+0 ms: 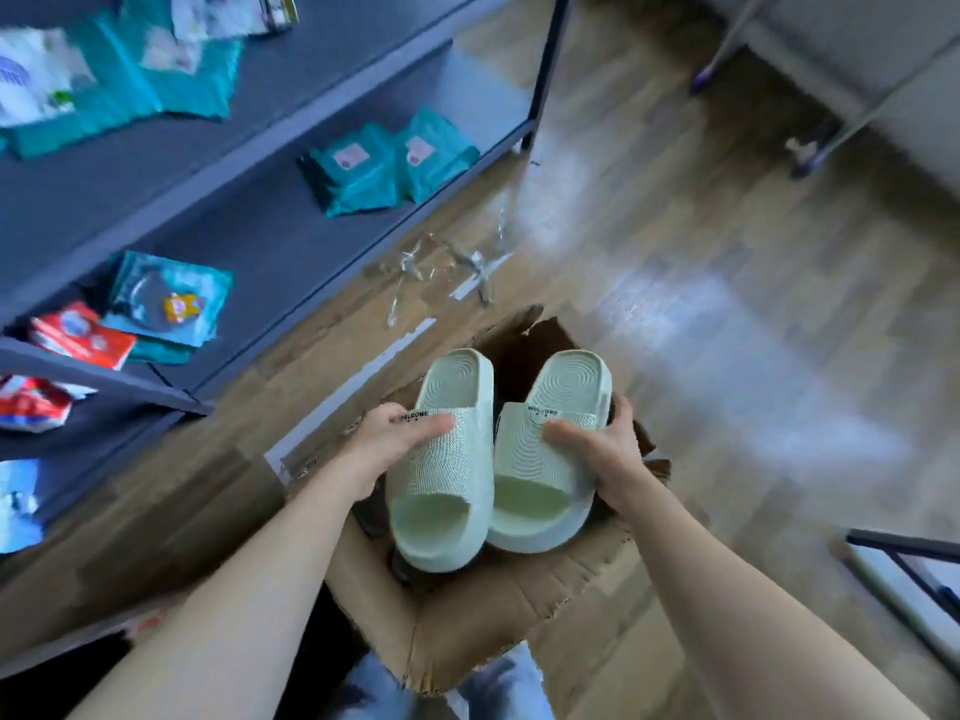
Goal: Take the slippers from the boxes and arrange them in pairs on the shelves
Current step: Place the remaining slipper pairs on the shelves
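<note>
Over box [493, 610], curled grips [384, 452] [610, 459] clasp both slippers [449, 381] [563, 381].

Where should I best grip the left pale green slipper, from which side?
Take the left pale green foam slipper by its textured strap, from its outer left side, as the left hand does, thumb on top; the matching right slipper blocks the inner side.

The person holds two pale green slippers side by side over an open cardboard box [493, 605] on the wooden floor [727, 356]. The left hand [387, 444] grips the left slipper [457, 465] with its thumb across the strap, and the right hand [605, 459] grips the right slipper [530, 470] from its outer side, thumb on the strap. To the left a dark shelf unit [249, 241] bears teal packets [358, 174] and red packets [83, 337], with crumpled clear plastic [447, 262] on the floor beside it.
</note>
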